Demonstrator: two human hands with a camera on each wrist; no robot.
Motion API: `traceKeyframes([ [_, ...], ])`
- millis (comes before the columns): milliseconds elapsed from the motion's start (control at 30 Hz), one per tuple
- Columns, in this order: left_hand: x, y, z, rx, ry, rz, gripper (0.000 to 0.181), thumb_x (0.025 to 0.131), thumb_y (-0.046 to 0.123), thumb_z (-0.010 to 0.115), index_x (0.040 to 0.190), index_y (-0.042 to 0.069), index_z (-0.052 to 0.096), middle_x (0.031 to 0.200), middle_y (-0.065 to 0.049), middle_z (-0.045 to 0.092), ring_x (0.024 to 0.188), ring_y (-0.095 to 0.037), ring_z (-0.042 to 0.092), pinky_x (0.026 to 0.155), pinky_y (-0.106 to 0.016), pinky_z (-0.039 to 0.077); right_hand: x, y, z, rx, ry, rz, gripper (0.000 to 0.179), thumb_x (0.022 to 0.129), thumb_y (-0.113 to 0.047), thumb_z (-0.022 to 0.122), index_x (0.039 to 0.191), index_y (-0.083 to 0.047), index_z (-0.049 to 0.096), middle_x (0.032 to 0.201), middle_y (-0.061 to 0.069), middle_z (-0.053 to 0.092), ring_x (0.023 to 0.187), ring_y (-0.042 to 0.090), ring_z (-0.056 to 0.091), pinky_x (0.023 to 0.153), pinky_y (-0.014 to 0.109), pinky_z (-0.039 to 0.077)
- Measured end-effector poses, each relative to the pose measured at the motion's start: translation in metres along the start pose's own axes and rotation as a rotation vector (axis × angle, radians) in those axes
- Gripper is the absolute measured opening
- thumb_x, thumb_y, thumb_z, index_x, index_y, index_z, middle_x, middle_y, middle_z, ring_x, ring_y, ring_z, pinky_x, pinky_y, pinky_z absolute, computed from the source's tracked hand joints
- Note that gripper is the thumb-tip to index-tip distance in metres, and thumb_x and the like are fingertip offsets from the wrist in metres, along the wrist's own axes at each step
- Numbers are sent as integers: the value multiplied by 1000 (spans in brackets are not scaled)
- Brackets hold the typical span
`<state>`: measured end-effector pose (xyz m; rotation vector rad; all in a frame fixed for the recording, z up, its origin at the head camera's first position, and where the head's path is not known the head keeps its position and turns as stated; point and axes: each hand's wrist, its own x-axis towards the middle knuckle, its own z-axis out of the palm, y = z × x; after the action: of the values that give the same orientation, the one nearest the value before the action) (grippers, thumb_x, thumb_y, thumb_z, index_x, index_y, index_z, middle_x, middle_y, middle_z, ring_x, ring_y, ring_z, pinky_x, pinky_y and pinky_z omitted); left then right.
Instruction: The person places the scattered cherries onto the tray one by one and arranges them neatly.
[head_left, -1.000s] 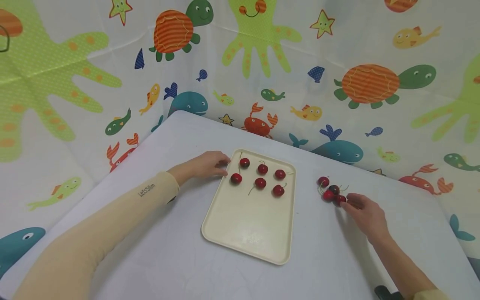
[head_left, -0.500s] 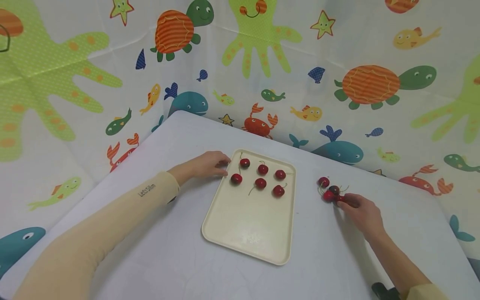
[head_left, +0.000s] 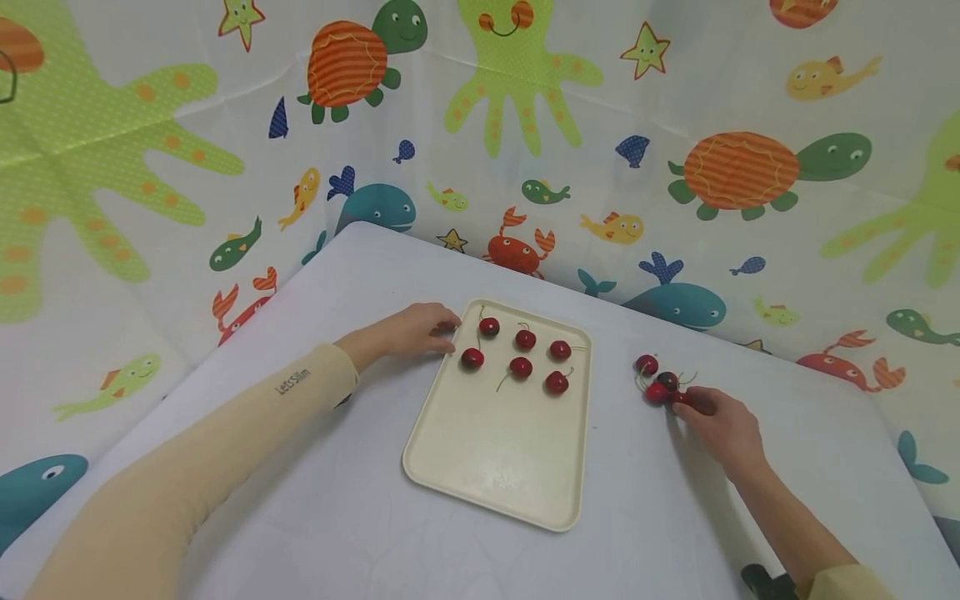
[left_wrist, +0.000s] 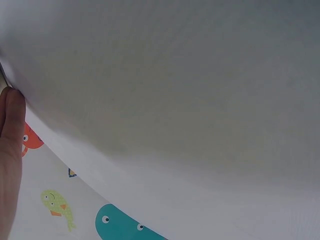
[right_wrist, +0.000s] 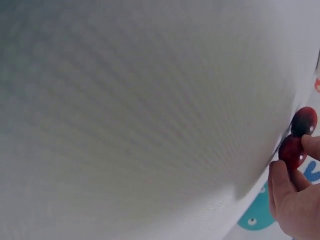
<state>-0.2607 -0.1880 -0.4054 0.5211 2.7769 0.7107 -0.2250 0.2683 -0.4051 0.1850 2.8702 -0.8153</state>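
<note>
With thumb and fingers, my right hand (head_left: 726,432) pinches a dark red cherry (right_wrist: 292,152) at the near right side of a small cluster on the white table. Against it lie other cherries, among them a bright red cherry (head_left: 656,392), a darker cherry (head_left: 667,381) and one farther back (head_left: 647,364). My left hand (head_left: 411,330) rests at the upper left edge of a cream tray (head_left: 495,467), thumb and fingertips apart along the rim. Two rows of stemmed cherries fill the tray's far half, including a cherry (head_left: 472,358) nearest that hand.
White cloth covers the table (head_left: 337,500). Behind it hangs a curtain (head_left: 465,108) printed with sea animals, meeting the table's back edge. Bare table lies between the tray and the loose cluster. The tray's near half holds nothing.
My right hand has moved slightly left into the cluster, and its fingers have closed on the nearest cherry. The left hand and tray stay where they were.
</note>
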Motion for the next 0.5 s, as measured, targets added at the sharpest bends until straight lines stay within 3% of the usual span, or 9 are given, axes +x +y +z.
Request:
traceKeyframes([
  [200, 1, -1, 1, 1, 0, 1, 54, 83, 30, 67, 130, 9, 50, 124, -8, 55, 114, -21, 52, 100, -36, 44, -2, -2, -3, 15, 17, 18, 67, 88, -48, 54, 137, -5, 40, 133, 22, 46, 121, 42, 37, 90, 52, 47],
  [500, 0, -1, 0, 3, 7, -10, 54, 83, 30, 68, 130, 9, 51, 125, -8, 55, 114, -21, 51, 100, -36, 44, -12, -20, -7, 77, 31, -25, 72, 85, -54, 54, 138, -8, 40, 134, 21, 46, 123, 40, 38, 92, 51, 47],
])
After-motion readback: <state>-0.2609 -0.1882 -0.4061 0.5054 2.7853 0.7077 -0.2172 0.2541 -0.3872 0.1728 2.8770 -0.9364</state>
